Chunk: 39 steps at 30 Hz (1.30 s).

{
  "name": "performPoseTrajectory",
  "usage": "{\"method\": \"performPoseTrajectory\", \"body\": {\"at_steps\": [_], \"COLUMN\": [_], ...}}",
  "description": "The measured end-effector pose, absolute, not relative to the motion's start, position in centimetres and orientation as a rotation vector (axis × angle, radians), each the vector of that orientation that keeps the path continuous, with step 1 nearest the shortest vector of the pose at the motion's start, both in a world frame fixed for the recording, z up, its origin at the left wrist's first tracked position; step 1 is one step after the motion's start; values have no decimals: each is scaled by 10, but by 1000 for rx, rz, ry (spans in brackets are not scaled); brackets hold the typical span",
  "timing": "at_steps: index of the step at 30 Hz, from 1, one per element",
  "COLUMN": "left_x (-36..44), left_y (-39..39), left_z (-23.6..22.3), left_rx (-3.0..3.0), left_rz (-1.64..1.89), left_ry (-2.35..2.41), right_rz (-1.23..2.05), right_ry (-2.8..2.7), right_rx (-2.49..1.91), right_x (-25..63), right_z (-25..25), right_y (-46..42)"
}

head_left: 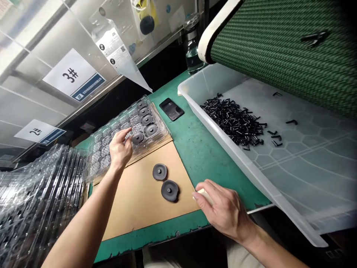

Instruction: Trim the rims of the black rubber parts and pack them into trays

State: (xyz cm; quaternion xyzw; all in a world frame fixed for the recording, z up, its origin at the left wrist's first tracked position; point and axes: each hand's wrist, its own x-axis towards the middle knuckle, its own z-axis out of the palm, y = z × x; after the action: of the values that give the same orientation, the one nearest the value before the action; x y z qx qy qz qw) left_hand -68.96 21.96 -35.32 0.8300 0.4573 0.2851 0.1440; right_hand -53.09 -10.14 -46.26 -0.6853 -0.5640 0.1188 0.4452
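Note:
My left hand (121, 147) is over the clear plastic tray (157, 143), thumb and forefinger slightly apart. Its fingertips are beside a dark grey round disc (137, 137) with a small centre stud, which sits in a tray pocket. Several similar discs fill the pockets along the tray's right end. In my right hand (223, 208) is a cream-coloured piece (205, 195), mostly hidden by the fingers, so its kind cannot be made out. Between the hands, a smaller loose disc (160, 171) and a larger one (170, 190) lie on the brown cardboard (136, 201), edges nearly touching.
To the right is a translucent bin (223, 137) with a pile of small black bent parts (234, 121), under a green conveyor belt (279, 48). A black phone-like object (171, 109) lies behind the cardboard. Stacked clear trays (41, 197) stand left; a glass jar (193, 56) is at the back.

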Motion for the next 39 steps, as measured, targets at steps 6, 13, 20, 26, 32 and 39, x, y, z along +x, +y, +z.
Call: {"method": "performPoseTrajectory", "body": {"at_steps": [6, 13, 20, 26, 32, 39], "left_x": [-717, -726, -702, -692, -694, -684], "left_y": [156, 143, 234, 264, 263, 259], "left_z": [-364, -377, -363, -369, -368, -372], "left_rx": [2318, 2430, 2685, 2841, 2867, 2754], "left_rz": [614, 613, 671, 517, 451, 418], "left_ry": [1125, 1140, 1286, 1170, 1201, 1492], "right_rz": [299, 261, 247, 249, 230, 246], "right_ry": [-1398, -1408, -1413, -1416, -1418, -1422], "right_rx": [-1718, -1746, -1776, -1779, -1790, -1781], "right_x": [-532, -533, -536, -535, -534, -535], "right_z": [-462, -465, -462, -461, -462, -462], "right_y": [-101, -101, -99, -99, -99, -99]}}
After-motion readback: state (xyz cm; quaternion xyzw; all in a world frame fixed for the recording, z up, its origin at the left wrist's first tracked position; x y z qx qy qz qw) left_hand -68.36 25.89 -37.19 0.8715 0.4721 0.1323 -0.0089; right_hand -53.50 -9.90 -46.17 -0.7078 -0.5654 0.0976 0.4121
